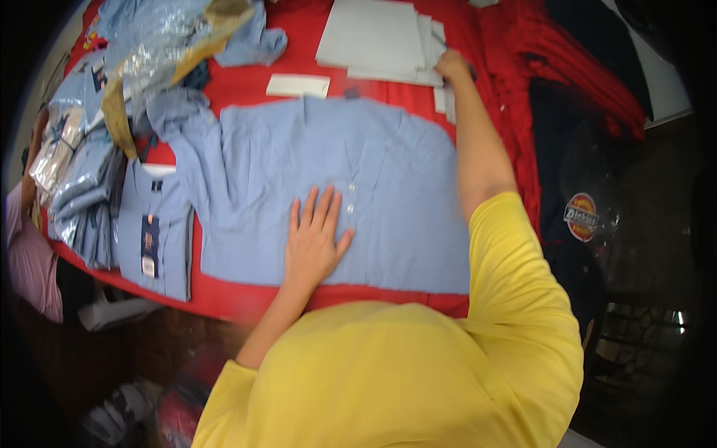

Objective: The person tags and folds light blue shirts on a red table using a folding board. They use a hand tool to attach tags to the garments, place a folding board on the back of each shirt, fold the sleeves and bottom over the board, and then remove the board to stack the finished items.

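Palm down, the left hand [314, 246] lies flat on the blue shirt [258, 187], thumb apart from the fingers and gripping nothing, just beside the buttons [351, 198], probably to keep the fabric smooth and stop it sliding. Its forearm [274, 321] slants up and rightward from the body. That shirt is spread front up on the red cloth [239, 71], right before the person, its neckline pointing away, which seems to keep the whole front within reach. To its left a folded shirt [131, 216] lies with its tag [150, 243] uppermost, perhaps for easy reading, and bagged clothes [89, 179] are heaped beyond. Past the neckline sits a white slip [299, 85]. Farther out, the right arm [482, 142] stretches nearly straight to the white sheets [373, 37]; the right hand [452, 66] is at their right edge, but I cannot tell whether it grips one
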Available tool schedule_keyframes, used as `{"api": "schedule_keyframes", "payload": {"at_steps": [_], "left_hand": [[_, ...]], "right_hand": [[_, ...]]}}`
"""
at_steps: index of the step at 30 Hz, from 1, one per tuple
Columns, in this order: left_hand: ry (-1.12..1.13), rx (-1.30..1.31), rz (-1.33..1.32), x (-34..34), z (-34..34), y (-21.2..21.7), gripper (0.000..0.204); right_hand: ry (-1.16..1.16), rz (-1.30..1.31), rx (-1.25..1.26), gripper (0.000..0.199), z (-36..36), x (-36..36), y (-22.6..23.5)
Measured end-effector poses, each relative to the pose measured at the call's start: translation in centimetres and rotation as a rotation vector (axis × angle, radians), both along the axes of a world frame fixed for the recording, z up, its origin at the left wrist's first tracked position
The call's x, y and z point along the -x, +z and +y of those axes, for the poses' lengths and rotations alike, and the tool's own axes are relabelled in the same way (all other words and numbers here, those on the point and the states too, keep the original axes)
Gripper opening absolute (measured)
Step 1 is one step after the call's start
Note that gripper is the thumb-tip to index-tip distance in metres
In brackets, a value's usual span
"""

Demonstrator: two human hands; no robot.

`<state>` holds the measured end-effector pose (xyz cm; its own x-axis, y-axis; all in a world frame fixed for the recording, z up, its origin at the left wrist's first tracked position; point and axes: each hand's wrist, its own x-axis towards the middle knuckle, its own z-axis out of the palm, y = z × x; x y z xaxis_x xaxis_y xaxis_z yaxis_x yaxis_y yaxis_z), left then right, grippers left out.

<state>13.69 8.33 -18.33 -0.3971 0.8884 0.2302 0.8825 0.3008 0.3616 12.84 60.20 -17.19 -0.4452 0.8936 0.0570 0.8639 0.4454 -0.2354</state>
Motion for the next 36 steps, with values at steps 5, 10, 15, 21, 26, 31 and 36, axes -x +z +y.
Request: {"api": "schedule_keyframes", "payload": {"at_steps": [5,10,15,21,26,31,36], "left_hand": [[0.006,-0.063,-0.028,0.0,-0.2,0.1,0.064],[-0.003,-0.198,-0.156,1.3,0.9,1.3,0.046],[-0.05,-0.306,-0.26,1.9,4.3,1.1,0.028],[0.11,-0.379,-0.173,1.8,4.8,-1.2,0.011],[0.079,-0.376,-0.525,1.5,6.5,0.7,0.005],[0.157,-0.374,-0.605,2.7,4.9,0.3,0.006],[0.118,-0.464,-0.547,3.1,5.1,-0.3,0.006]], "right_hand": [[-0.128,0.113,0.09,0.033,-4.0,-0.5,2.5],[-0.128,0.101,0.135,0.034,-2.8,-1.3,1.7],[0.061,0.162,0.037,0.035,-2.5,-0.1,-1.1],[-0.072,0.748,0.533,0.026,-5.4,1.8,-1.7],[0.08,0.434,0.004,0.027,-0.8,-3.4,-2.3],[0.132,0.171,-0.03,0.035,-6.0,-0.9,0.2],[0.035,-0.003,-0.192,0.036,-6.8,-2.0,0.9]]}}
